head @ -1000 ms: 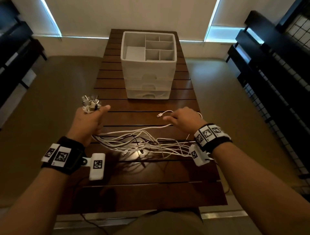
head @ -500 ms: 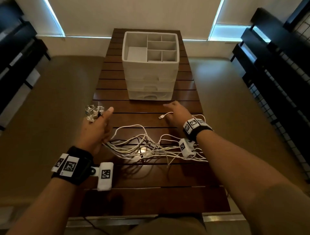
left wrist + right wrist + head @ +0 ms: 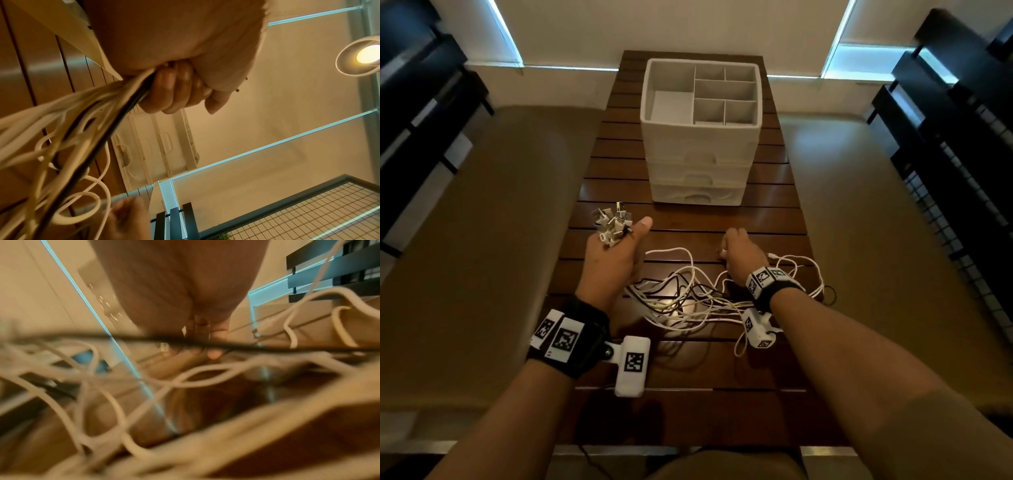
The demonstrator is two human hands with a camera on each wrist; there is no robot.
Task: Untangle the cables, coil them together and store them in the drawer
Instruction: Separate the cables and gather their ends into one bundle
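A tangle of white and black cables (image 3: 688, 301) lies on the slatted wooden table (image 3: 688, 212). My left hand (image 3: 613, 255) grips a bundle of cable ends in its fist, and their plugs (image 3: 613, 222) stick up above the knuckles. In the left wrist view the fingers (image 3: 174, 92) curl round the cables (image 3: 82, 123). My right hand (image 3: 739, 250) rests on the table to the right and pinches the plug end of one white cable (image 3: 722, 253). The right wrist view shows its fingers (image 3: 201, 335) curled behind blurred cables (image 3: 205, 374). The white drawer unit (image 3: 702, 164) stands behind, with its drawers closed.
The drawer unit's top is an open tray with several compartments (image 3: 726, 92). Beige floor flanks the narrow table on both sides. Dark shelving (image 3: 945, 137) stands at the right and dark furniture (image 3: 421, 85) at the left. Loose cable loops (image 3: 811, 274) reach toward the table's right edge.
My right hand has shifted left along the white cable and now pinches its plug end. The left hand keeps its grip on the bundle.
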